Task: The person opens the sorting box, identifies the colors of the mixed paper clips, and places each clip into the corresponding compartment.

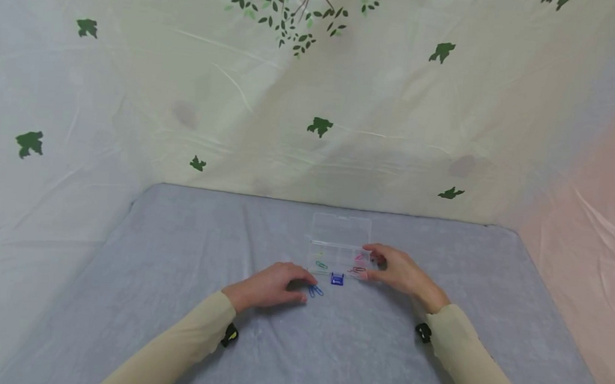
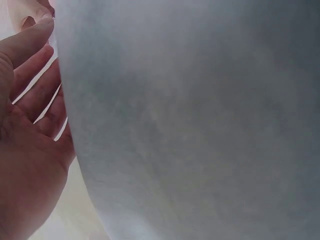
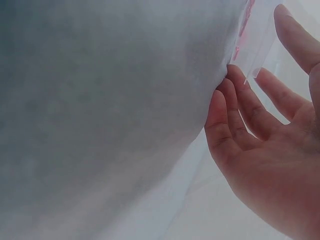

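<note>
A clear plastic box (image 1: pixel 338 256) lies on the grey cloth with its lid (image 1: pixel 341 228) raised at the back. Inside it are a green paper clip (image 1: pixel 321 265) and a few pink and red pieces (image 1: pixel 359 257). My right hand (image 1: pixel 401 273) holds the box's right end, thumb at the front corner and fingers toward the back. In the right wrist view, fingertips (image 3: pixel 265 75) meet the clear wall. My left hand (image 1: pixel 273 284) is on the left with thumb and index apart, their tips beside blue paper clips (image 1: pixel 315 290). A small blue square clip (image 1: pixel 337 279) sits against the box's front.
Grey cloth (image 1: pixel 184 236) covers the table, with a few folds left of the box. A pale curtain (image 1: pixel 267 152) printed with green leaves rises along the back edge and both sides. Dark wrist devices (image 1: pixel 423 332) hang under both sleeves.
</note>
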Tool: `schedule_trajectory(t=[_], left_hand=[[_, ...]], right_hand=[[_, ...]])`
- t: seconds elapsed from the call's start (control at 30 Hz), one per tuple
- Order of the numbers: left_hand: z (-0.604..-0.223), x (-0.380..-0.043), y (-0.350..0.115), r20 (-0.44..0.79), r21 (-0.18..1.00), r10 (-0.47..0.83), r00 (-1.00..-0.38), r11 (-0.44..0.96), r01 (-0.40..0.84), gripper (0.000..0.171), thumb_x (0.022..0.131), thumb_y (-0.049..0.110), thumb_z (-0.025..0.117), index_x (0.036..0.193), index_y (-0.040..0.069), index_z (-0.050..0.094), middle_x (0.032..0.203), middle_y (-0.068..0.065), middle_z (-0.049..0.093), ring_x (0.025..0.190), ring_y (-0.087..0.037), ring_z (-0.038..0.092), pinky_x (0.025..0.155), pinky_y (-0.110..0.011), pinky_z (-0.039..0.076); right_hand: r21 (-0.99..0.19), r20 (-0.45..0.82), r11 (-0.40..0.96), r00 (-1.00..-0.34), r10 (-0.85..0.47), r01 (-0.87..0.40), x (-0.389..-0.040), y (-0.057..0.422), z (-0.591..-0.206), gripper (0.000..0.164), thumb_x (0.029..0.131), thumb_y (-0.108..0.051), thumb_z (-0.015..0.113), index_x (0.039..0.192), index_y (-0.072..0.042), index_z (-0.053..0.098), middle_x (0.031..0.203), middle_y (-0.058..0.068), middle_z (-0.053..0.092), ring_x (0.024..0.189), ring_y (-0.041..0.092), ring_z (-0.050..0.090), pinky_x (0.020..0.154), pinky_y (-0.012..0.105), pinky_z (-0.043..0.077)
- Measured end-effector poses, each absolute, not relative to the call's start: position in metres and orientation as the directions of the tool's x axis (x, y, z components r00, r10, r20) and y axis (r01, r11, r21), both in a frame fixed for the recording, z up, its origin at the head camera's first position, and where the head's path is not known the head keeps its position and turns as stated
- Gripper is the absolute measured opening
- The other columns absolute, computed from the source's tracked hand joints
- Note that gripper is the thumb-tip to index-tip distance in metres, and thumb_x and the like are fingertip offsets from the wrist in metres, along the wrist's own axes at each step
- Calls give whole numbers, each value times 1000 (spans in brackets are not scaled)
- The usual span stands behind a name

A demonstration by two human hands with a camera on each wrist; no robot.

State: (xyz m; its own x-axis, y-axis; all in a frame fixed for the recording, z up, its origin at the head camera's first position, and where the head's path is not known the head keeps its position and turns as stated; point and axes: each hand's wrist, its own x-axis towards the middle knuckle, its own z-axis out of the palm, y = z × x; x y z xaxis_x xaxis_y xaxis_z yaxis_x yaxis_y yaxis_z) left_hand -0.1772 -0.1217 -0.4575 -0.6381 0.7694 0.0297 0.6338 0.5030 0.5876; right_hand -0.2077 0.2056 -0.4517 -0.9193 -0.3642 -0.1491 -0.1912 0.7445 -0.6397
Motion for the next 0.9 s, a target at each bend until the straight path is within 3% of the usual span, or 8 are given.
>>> schedule_trajectory(t=[0.23,0.57,0.9], left_hand=[[-456,-178,-121,-13,620,763,-646,513,593,32,97,18,75,127,8,71,117,0,73,111,-14,65,102,-35,50],[-459,-186,-120,9,589,786,-619,496,638,25,97,17,75,121,9,73,114,1,71,109,-12,64,100,-32,51],[-459,-186,-113,-35,569,747,-663,560,601,15,98,19,74,111,14,77,109,5,69,105,-11,63,98,-34,51]], right_hand=[[-644,-140,738,-917,-373,-201,-207,206,-449,70,90,-29,84,147,-3,54,138,20,62,124,35,59,105,56,47],[-638,-148,746,-922,-359,-188,-210,204,-450,70,89,-28,84,147,-3,54,137,20,62,123,35,59,105,56,47],[-638,-145,746,-922,-359,-190,-211,204,-451,69,90,-29,84,147,-3,54,137,20,62,124,35,59,105,56,47]])
